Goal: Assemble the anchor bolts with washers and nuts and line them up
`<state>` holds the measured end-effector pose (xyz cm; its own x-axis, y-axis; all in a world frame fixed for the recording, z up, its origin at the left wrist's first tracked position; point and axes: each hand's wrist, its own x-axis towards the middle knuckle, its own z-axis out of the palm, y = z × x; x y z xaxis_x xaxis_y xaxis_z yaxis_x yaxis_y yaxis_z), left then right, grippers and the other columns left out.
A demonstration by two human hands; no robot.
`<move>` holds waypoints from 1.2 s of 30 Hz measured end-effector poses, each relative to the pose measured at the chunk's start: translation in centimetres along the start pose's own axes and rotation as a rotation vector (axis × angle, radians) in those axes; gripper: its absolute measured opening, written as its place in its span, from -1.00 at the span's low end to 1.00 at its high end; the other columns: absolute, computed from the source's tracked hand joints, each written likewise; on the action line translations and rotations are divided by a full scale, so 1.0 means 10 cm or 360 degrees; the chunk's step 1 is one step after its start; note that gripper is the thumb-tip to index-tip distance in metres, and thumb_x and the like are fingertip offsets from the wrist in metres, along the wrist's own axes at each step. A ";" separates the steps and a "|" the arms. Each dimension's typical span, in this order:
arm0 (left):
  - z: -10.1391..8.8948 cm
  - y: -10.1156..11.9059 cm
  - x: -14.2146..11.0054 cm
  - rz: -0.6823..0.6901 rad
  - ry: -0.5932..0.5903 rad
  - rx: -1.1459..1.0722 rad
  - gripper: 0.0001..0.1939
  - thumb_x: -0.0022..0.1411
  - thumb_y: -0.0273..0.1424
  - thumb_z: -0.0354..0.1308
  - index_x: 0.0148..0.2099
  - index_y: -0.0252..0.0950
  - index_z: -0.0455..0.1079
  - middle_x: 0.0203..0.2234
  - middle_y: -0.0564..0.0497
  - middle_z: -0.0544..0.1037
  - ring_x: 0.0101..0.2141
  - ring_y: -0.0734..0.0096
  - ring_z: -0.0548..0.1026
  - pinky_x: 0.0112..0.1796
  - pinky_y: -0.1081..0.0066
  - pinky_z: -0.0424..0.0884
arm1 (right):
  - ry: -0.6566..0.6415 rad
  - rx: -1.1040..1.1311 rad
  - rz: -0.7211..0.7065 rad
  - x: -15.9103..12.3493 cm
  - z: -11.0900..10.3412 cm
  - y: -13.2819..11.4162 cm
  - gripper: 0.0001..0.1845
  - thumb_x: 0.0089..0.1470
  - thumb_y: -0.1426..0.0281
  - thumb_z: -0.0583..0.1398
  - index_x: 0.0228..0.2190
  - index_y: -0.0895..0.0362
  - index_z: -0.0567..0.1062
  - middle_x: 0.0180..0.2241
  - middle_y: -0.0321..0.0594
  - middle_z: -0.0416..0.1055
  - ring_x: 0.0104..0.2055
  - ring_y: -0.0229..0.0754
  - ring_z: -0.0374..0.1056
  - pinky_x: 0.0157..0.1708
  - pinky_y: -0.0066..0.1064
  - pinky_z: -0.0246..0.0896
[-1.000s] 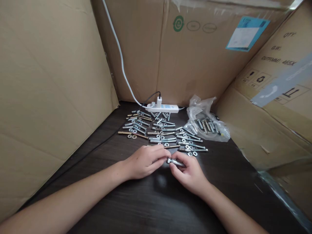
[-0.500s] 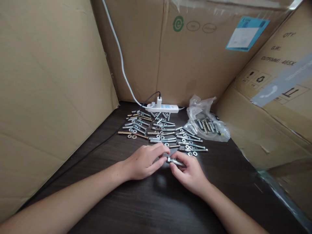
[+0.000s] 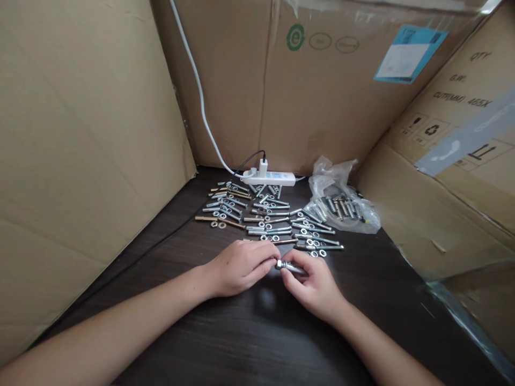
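My right hand [image 3: 316,279] holds a silver expansion bolt [image 3: 295,268] between thumb and fingers, low over the dark table. The bolt lies nearly level, its hex nut [image 3: 279,264] and washers facing left. My left hand [image 3: 245,267] is closed, thumb and fingertips pinched together at the nut end of the same bolt. Its fingers hide the very tip. Just beyond both hands lie several loose bolts and sleeves [image 3: 270,232] in rough rows, with nuts and washers [image 3: 322,253] beside them.
A clear plastic bag [image 3: 332,174] with assembled bolts [image 3: 344,208] lies at the back right. A white power strip [image 3: 277,178] with a plugged-in charger stands behind the rows. A black cable [image 3: 161,238] runs along the left. Cardboard boxes [image 3: 233,96] wall in the table [image 3: 257,343].
My left thumb and fingers, apart half a second ago, have come together at the nut end of the bolt. My right hand keeps its hold in the same spot.
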<state>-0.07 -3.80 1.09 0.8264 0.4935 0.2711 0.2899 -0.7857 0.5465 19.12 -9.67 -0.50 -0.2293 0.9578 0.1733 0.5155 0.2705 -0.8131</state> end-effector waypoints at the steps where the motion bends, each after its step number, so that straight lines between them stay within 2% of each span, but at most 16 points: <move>1: 0.00 0.00 0.00 -0.0001 -0.0013 0.0001 -0.81 0.36 -0.43 -0.14 -0.15 -0.29 0.30 -0.29 0.01 0.46 -0.29 0.44 0.41 -0.24 0.47 0.28 | 0.0002 0.0000 -0.0001 0.00 0.00 0.00 -0.92 0.00 0.41 0.12 -0.47 0.16 0.38 -0.60 -0.37 0.21 -0.59 -0.36 0.05 -0.59 -0.57 -0.01; 9: 0.02 0.00 0.01 -0.0048 -0.0079 0.0054 -0.76 0.37 -0.40 -0.18 -0.24 -0.29 0.29 -0.36 0.03 0.44 -0.32 0.43 0.39 -0.26 0.46 0.27 | 0.0010 -0.0007 -0.0023 0.00 0.00 0.00 -0.93 -0.01 0.42 0.12 -0.49 0.15 0.36 -0.62 -0.39 0.18 -0.60 -0.37 0.04 -0.60 -0.57 -0.02; 14: 0.00 0.02 -0.01 -0.0072 0.0037 0.0003 -0.82 0.34 -0.43 -0.15 -0.09 -0.26 0.24 -0.27 0.01 0.41 -0.32 0.44 0.38 -0.29 0.47 0.27 | 0.0006 0.0015 -0.0029 0.00 0.00 0.00 -0.92 0.02 0.41 0.11 -0.47 0.16 0.37 -0.60 -0.37 0.22 -0.58 -0.36 0.07 -0.59 -0.57 0.01; 18: -0.02 0.02 -0.02 0.0023 -0.0012 0.0005 -0.82 0.31 -0.47 -0.12 -0.08 -0.25 0.25 -0.29 0.01 0.39 -0.34 0.46 0.36 -0.31 0.49 0.26 | 0.0012 -0.0007 -0.0040 0.00 0.00 0.01 -0.91 0.02 0.40 0.12 -0.48 0.16 0.36 -0.60 -0.38 0.19 -0.58 -0.36 0.07 -0.59 -0.57 0.00; 26: -0.05 0.01 -0.01 0.0060 -0.0065 0.0043 -0.81 0.31 -0.48 -0.09 -0.10 -0.24 0.32 -0.30 0.01 0.38 -0.33 0.47 0.36 -0.32 0.52 0.25 | -0.0017 -0.0019 -0.0019 -0.01 0.02 0.06 -0.92 0.01 0.40 0.13 -0.47 0.15 0.37 -0.61 -0.39 0.19 -0.60 -0.37 0.03 -0.60 -0.57 -0.02; 31: -0.07 0.01 0.00 0.0015 -0.0104 0.0098 -0.82 0.32 -0.44 -0.08 -0.10 -0.24 0.31 -0.30 0.03 0.37 -0.33 0.46 0.36 -0.31 0.51 0.25 | -0.0023 0.0000 0.0002 -0.01 0.01 0.04 -0.92 0.01 0.40 0.12 -0.48 0.16 0.37 -0.61 -0.38 0.19 -0.60 -0.36 0.04 -0.60 -0.56 -0.02; 36: -0.06 0.01 0.02 -0.0015 -0.0156 0.0145 -0.81 0.36 -0.40 -0.13 -0.18 -0.27 0.31 -0.33 0.04 0.38 -0.32 0.45 0.37 -0.30 0.49 0.24 | -0.0013 0.0008 -0.0003 0.00 0.00 0.00 -0.92 0.00 0.41 0.12 -0.49 0.16 0.36 -0.61 -0.38 0.18 -0.60 -0.36 0.04 -0.60 -0.55 -0.03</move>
<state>-0.21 -3.59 1.69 0.8653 0.4657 0.1854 0.3367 -0.8141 0.4733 19.13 -9.65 -0.45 -0.2371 0.9565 0.1700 0.5108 0.2716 -0.8157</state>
